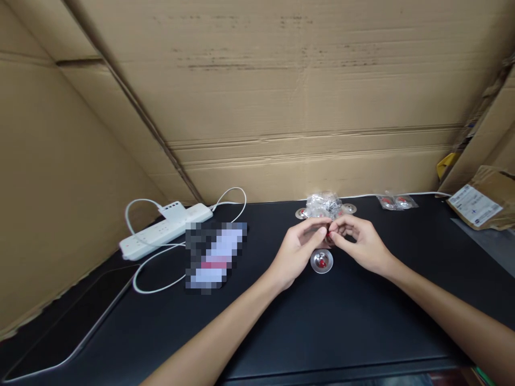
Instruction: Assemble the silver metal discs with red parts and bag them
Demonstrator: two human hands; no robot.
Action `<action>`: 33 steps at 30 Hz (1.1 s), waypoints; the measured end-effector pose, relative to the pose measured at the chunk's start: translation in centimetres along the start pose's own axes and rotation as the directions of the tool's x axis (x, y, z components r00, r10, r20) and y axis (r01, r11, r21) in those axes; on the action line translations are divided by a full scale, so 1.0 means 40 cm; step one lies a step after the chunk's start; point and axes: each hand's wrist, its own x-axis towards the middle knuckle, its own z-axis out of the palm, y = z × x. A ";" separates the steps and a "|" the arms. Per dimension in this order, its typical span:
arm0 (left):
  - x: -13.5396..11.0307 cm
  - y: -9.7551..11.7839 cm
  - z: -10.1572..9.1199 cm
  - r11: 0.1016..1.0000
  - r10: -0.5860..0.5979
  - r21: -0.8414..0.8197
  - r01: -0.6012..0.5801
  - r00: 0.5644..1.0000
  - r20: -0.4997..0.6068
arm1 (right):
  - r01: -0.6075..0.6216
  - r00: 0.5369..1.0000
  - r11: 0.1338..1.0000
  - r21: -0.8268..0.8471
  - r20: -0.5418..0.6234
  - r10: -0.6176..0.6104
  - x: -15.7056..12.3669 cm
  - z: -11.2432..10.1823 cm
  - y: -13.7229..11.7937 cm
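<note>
My left hand [296, 249] and my right hand [358, 241] meet over the black table, thumbs and fingertips pinched close together. Between them is a small red piece [329, 234], mostly covered by the fingers, so its kind is unclear. Just below the fingertips a round silver metal disc [316, 259] lies flat, with red at its centre. Behind the hands sits a pile of clear plastic packets [322, 201]. Similar discs show at its sides, one on the left [300, 214] and one on the right [350, 208].
On the left lie a white power strip [161, 236] with a looped white cable [139, 281], and a blurred-out object [221, 254]. Two bagged discs [396, 201] rest at the back right, near a labelled cardboard box [483, 201]. Cardboard walls [301, 107] enclose the black table [257, 332].
</note>
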 end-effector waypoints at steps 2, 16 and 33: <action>-0.001 -0.004 0.003 1.000 -0.025 -0.014 0.025 1.000 0.002 | -0.004 0.999 1.000 0.003 -0.043 0.004 0.001 -0.001 0.010; 0.006 -0.015 -0.004 0.999 -0.023 -0.037 0.021 0.998 -0.050 | 0.075 0.997 0.987 -0.145 -0.003 -0.076 -0.002 -0.008 -0.002; 0.011 -0.032 -0.019 0.976 -0.043 0.203 0.076 0.986 -0.161 | -0.450 0.853 0.705 0.548 0.030 0.521 0.035 -0.066 0.009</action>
